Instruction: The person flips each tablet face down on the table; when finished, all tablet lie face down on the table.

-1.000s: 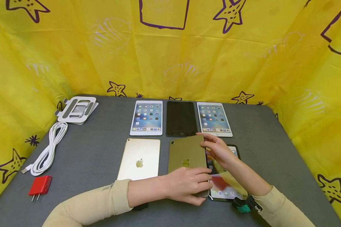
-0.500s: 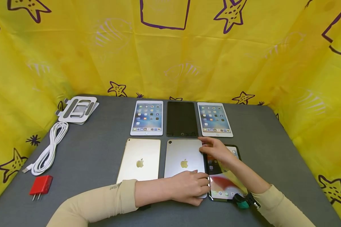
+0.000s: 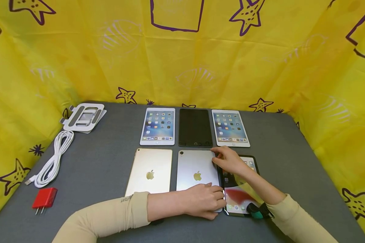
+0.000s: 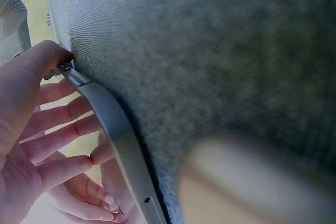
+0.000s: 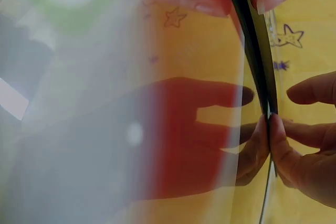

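1. yellow cloth (image 3: 182, 50) hangs behind and at the sides, printed with starfish and fish.
2. grey bench (image 3: 109, 162) carries everything.
3. silver tablet (image 3: 197, 170) is what's being handled: back up, looks flat, middle of the near row. gold tablet (image 3: 150, 172), also back up, is to its left. black-rimmed tablet (image 3: 238, 197), screen up, is just beside it on the right; can't tell if they touch.
4. far row: two white tablets (image 3: 158, 126) with a dark tablet (image 3: 195, 127) between them.
5. left hand (image 3: 202, 201) grips the silver one's lower right corner, thumb at the bottom edge. right hand (image 3: 228, 160) pinches the upper right corner. can't tell how hard.
6. imo the step in hand is squaring it up in its row. next move probably calls for a small nudge, then letting go without bumping the neighbour.
7. off left, largest first: metal stand (image 3: 83, 117), coiled white cable (image 3: 57, 154), red plug (image 3: 45, 197).
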`<state>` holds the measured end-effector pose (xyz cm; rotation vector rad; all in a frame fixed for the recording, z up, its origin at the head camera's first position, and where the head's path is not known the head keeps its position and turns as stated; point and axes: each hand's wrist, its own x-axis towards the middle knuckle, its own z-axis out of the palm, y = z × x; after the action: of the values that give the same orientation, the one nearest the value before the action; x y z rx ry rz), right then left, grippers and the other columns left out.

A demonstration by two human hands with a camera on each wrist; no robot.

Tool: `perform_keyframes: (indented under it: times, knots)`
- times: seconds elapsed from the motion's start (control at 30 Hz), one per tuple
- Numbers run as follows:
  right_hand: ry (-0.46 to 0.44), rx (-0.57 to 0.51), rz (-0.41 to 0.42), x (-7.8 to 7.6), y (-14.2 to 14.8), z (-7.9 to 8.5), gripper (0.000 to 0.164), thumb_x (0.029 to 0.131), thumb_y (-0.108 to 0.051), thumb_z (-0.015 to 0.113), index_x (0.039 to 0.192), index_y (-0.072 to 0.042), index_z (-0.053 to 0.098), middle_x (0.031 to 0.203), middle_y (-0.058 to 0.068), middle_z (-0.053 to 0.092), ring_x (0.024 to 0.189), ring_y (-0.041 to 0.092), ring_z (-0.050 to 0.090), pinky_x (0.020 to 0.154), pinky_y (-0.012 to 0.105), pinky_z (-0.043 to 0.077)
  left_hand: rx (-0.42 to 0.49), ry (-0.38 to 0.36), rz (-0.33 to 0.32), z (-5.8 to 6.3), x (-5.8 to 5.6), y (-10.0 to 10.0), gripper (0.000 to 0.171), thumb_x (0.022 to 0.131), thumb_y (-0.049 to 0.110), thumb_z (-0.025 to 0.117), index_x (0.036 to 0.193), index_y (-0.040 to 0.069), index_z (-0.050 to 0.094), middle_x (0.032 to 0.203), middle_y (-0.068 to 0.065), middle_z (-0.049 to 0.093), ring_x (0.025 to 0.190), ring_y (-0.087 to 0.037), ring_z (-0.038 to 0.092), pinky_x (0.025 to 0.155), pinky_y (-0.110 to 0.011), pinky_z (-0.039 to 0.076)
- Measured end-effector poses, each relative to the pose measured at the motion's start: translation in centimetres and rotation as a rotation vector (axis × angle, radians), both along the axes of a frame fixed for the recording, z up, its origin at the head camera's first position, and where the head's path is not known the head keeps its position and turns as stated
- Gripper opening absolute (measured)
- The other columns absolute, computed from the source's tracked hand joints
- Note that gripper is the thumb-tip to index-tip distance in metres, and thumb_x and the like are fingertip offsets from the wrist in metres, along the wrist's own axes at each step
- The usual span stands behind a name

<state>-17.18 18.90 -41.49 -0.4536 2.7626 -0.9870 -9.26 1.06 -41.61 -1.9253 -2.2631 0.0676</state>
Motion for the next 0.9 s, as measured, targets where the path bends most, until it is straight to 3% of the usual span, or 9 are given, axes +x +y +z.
perform_keyframes:
  times: [0.37, 0.53, 0.63, 0.77, 0.9]
  knots:
    - [0.044, -0.001, 0.024, -0.1, 0.4, 0.0, 0.034, 0.087, -0.009, 0.062, 0.119, -0.001, 0.066, 0.096, 0.011, 0.061, 0.076, 0.018, 0.055, 0.060, 0.030, 0.046, -0.013, 0.011, 0.010, -0.2, 0.1, 0.0, 0.029, 0.091, 0.040, 0.059, 0.111, 0.018, 0.064, 0.112, 0.005, 0.062, 0.107, -0.011, 0.056, 0.089, -0.031, 0.052]
    - [-0.009, -0.015, 0.006, -0.1, 0.5, 0.0, 0.033, 0.089, -0.011, 0.062, 0.120, -0.002, 0.065, 0.096, 0.011, 0.060, 0.074, 0.018, 0.054, 0.049, 0.031, 0.046, -0.019, 0.012, 0.012, -0.5, 0.1, -0.1, 0.031, 0.092, 0.044, 0.056, 0.111, 0.020, 0.064, 0.112, 0.007, 0.061, 0.104, -0.009, 0.055, 0.085, -0.026, 0.051]
    - [-0.067, -0.049, -0.019, 0.1, 0.7, 0.2, 0.033, 0.092, -0.013, 0.061, 0.123, -0.004, 0.064, 0.105, 0.013, 0.061, 0.078, 0.021, 0.056, 0.046, 0.033, 0.047, -0.004, -0.009, 0.014, -0.4, 0.0, -0.2, 0.033, 0.093, 0.046, 0.055, 0.112, 0.021, 0.065, 0.112, 0.007, 0.062, 0.105, -0.008, 0.055, 0.086, -0.024, 0.049]
    - [-0.093, -0.108, -0.041, 0.4, 1.4, 0.5, 0.032, 0.095, -0.015, 0.059, 0.126, -0.008, 0.063, 0.123, 0.015, 0.060, 0.097, 0.029, 0.059, 0.060, 0.033, 0.050, 0.081, -0.116, 0.035, -0.2, -0.3, -0.3, 0.033, 0.094, 0.043, 0.056, 0.115, 0.019, 0.065, 0.115, 0.006, 0.063, 0.109, -0.008, 0.055, 0.093, -0.021, 0.045]
    - [-0.070, -0.174, -0.058, 0.7, 2.6, 0.8, 0.030, 0.097, -0.014, 0.058, 0.126, -0.009, 0.064, 0.127, 0.014, 0.060, 0.107, 0.032, 0.057, 0.070, 0.034, 0.048, 0.211, -0.319, 0.100, 0.3, -0.7, -0.1, 0.031, 0.094, 0.035, 0.059, 0.118, 0.017, 0.065, 0.115, 0.005, 0.062, 0.108, -0.007, 0.056, 0.091, -0.017, 0.045]
